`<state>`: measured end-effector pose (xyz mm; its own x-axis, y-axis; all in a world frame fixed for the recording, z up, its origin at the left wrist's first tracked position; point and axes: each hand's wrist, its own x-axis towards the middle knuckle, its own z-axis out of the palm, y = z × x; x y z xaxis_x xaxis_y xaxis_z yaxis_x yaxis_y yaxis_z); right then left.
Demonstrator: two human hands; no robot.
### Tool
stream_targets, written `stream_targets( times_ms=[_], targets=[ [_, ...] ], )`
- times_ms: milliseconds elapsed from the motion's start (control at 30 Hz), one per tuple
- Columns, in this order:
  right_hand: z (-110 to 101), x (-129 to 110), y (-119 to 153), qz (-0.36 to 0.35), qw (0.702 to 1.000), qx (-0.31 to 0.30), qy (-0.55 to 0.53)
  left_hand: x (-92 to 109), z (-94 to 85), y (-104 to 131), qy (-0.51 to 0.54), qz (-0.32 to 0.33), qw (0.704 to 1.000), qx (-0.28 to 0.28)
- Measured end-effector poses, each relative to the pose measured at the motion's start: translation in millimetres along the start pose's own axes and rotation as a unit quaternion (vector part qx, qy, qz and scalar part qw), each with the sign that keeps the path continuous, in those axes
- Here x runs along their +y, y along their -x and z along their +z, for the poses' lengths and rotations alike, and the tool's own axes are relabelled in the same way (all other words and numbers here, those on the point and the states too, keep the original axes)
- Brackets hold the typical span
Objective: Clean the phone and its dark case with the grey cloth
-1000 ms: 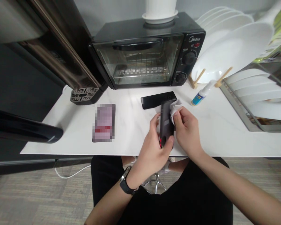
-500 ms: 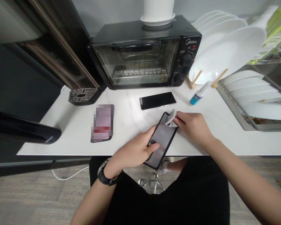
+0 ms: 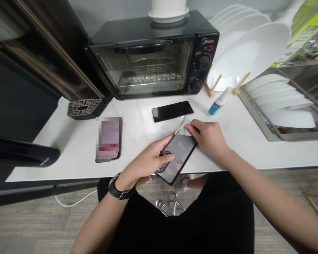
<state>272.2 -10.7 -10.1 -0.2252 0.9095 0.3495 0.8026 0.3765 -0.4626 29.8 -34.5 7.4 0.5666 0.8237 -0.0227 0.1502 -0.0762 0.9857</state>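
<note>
My left hand grips a phone case with black edges and a frosted grey back. Its thumb lies across the dark camera ring near the lower end, and the other fingers are underneath. The case is tilted over the counter's front edge. A pale grey cloth covers the case's upper end, pinched in the fingers of my right hand. Just beyond the case, a bare black phone lies flat. Farther right stands a small spray bottle with a blue label.
A blurred-out pinkish phone-shaped item lies on the white counter. Behind are a black toaster oven and a drink dispenser. White plates stand at right, beside a dish rack.
The cloth, earlier bunched at the case's top corner, now lies flatter across its upper end. My right hand has moved slightly left. The whole view has shifted a little.
</note>
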Motion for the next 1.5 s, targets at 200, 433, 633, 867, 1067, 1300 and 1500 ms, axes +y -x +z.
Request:
stream_targets(
  times_ms=[200, 433, 633, 867, 1067, 1300, 1500],
  targets=[
    [-7.4, 4.8, -1.0, -0.028, 0.992, -0.073, -0.096, -9.0, 3.6, -0.9, 0.051, -0.044, 0.998, 0.004],
    [-8.9, 6.2, -1.1, 0.006, 0.997, -0.056, 0.06, -11.8, 12.4, 2.6, 0.072, -0.049, 0.996, 0.023],
    [-18.3, 7.8, 8.6, -0.018, 0.987, -0.092, -0.128, -12.1, 21.1, 5.5, 0.132, -0.064, 0.989, 0.014],
    [-12.8, -2.2, 3.6, 0.006, 0.994, -0.015, -0.104, -8.0, 18.8, 5.1, 0.079, -0.053, 0.995, 0.035],
    [-20.9, -3.9, 11.6, 0.017, 0.994, -0.053, -0.099, 7.4, 20.1, 12.6, 0.058, -0.06, 0.996, 0.026],
    [-25.8, -9.0, 17.0, 0.037, 0.991, -0.049, -0.121, 15.2, 8.9, 9.4, 0.033, -0.055, 0.998, 0.022],
    [-21.0, -6.2, 17.6, 0.031, 0.994, -0.015, -0.102, 23.4, 13.5, 9.9, -0.054, -0.053, 0.997, -0.03]
  ],
)
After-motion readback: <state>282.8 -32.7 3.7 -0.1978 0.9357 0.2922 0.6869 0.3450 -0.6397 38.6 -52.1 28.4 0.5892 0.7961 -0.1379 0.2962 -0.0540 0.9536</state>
